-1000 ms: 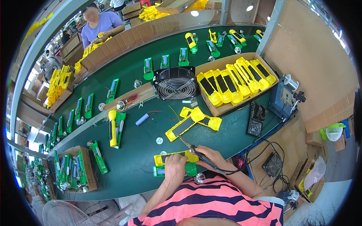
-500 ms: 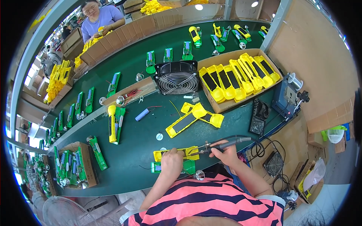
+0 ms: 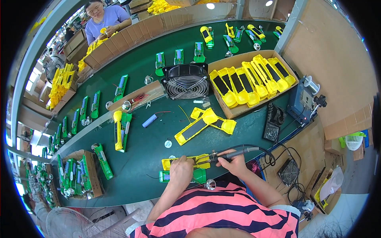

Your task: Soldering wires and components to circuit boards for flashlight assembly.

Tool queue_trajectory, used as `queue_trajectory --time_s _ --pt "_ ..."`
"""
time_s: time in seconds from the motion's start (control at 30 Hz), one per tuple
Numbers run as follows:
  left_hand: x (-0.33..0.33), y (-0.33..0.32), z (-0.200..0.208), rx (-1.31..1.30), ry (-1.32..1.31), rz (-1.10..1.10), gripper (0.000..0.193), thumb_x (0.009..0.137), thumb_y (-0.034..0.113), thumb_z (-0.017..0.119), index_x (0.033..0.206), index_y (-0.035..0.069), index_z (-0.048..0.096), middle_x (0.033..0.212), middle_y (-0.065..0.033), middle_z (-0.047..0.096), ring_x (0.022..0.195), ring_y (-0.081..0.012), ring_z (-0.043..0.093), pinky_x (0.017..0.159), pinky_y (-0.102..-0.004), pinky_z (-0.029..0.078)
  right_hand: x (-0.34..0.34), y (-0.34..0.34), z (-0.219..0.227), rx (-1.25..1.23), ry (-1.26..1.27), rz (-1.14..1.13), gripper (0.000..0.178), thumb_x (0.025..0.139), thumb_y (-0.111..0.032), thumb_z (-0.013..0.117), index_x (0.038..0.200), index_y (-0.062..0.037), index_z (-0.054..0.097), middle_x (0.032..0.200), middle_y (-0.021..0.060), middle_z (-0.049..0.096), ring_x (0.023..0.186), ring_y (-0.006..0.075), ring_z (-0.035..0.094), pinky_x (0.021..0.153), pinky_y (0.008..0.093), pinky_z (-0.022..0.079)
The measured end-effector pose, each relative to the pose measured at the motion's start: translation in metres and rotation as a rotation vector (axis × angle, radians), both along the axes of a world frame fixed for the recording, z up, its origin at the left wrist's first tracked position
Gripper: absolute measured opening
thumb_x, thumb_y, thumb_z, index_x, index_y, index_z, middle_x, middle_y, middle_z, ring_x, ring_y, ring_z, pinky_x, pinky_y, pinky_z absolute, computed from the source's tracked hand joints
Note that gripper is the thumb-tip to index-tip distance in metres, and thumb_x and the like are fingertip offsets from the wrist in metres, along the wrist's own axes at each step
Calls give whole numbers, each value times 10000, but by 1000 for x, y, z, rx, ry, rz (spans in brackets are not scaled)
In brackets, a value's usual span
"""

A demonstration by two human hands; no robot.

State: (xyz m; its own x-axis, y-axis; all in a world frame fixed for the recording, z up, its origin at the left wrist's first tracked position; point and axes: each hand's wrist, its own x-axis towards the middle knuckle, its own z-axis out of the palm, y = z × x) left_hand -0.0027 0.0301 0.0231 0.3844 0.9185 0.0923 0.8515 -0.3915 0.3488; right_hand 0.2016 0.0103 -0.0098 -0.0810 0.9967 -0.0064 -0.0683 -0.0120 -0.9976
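Near the table's front edge, my left hand [image 3: 181, 170] is closed on a yellow flashlight shell half [image 3: 203, 159] with a dark panel, lying level. My right hand [image 3: 233, 162] grips a soldering iron [image 3: 240, 151], its tip pointing left into the shell's right end. What the tip touches is too small to make out. Right beside the yellow shell, on my side, lies a green shell half [image 3: 200, 176], partly behind my left hand. A clear round reflector [image 3: 210, 184] sits at its right end. Beyond, two yellow shell halves [image 3: 195, 130] lie crossed.
A carton [image 3: 258, 104] of yellow shells stands at the back right, beside a fan [image 3: 185, 85] and a soldering station [image 3: 300, 104]. Another carton [image 3: 95, 178] holds green parts at left. Green shells [image 3: 160, 63] line the far belt. A co-worker [image 3: 105, 22] sits beyond.
My right hand and the soldering iron have shifted slightly left. The green shells on the far belt have moved a little to the right. My left hand has stayed put.
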Motion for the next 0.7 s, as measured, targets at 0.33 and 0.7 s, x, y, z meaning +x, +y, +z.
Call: queue_trajectory --time_s 0.33,0.7 --pt "-1 -1 0 9 35 6 44 671 73 579 666 58 621 657 -106 546 607 -281 560 583 -363 459 4 -15 15 261 -52 -82 124 790 -47 586 873 43 564 768 99 627 673 148 632 578 242 488" --pt "0 -2 3 15 19 6 25 651 59 604 664 42 617 655 -109 540 601 -289 555 576 -372 451 -22 -21 6 331 -454 187 669 643 -121 731 1195 -95 354 1046 124 574 1174 408 361 975 444 317"
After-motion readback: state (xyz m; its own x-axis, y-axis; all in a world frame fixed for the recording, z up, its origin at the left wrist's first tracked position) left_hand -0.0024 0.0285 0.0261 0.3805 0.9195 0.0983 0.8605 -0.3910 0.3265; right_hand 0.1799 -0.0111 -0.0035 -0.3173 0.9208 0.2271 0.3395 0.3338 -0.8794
